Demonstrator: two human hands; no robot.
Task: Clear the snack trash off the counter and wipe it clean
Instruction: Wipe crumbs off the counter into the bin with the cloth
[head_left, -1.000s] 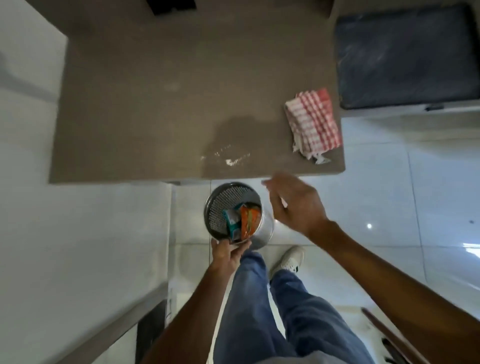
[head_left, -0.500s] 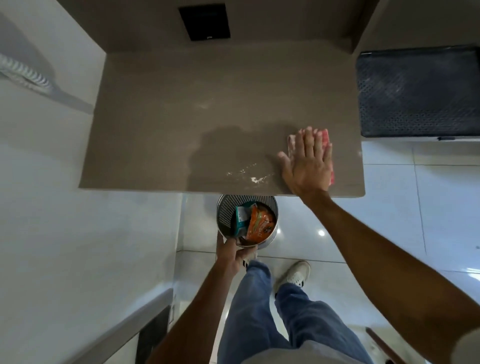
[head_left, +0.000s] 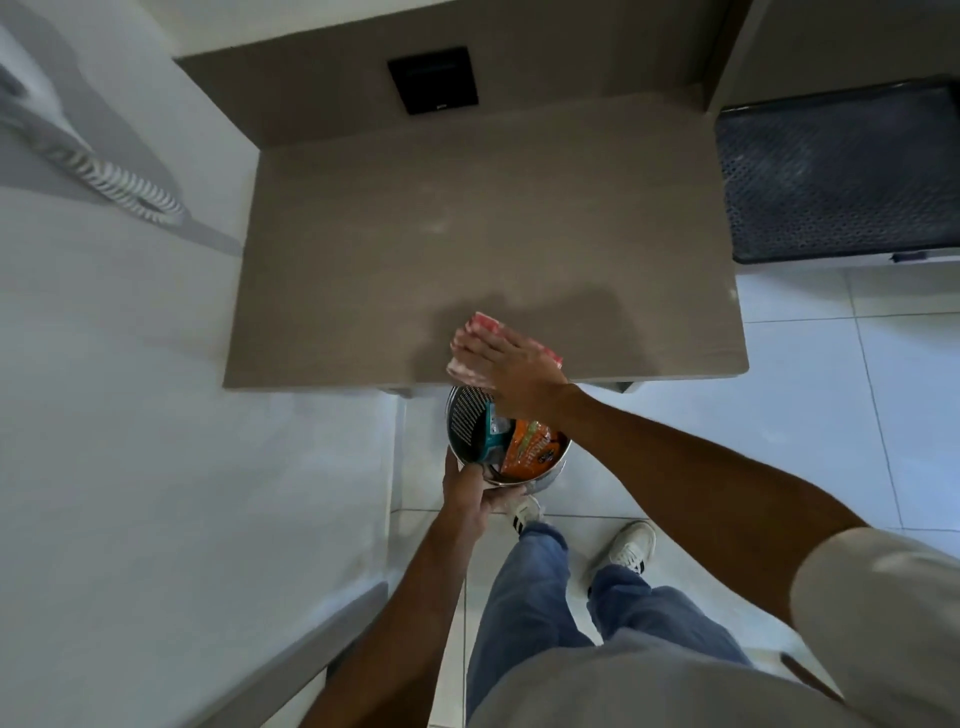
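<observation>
My right hand (head_left: 511, 366) lies flat on a red-and-white checked cloth (head_left: 480, 325), pressing it onto the brown counter (head_left: 467, 234) at its front edge. The cloth's left end hangs slightly over the edge. Just below the edge, my left hand (head_left: 470, 491) grips the rim of a metal mesh waste bin (head_left: 465, 423). Inside the bin are an orange snack packet (head_left: 532, 449) and a teal wrapper (head_left: 491, 447). No crumbs show on the counter; any under the cloth are hidden.
A black socket plate (head_left: 432, 79) sits in the counter's back wall. A dark perforated mat (head_left: 836, 171) lies on a unit to the right. White wall with a coiled phone cord (head_left: 122, 189) is on the left. Pale floor tiles and my shoes lie below.
My right hand reached the cloth at the counter's right, pressed on it, and slid it left along the front edge over the white crumbs. The bin stays held under the edge.
</observation>
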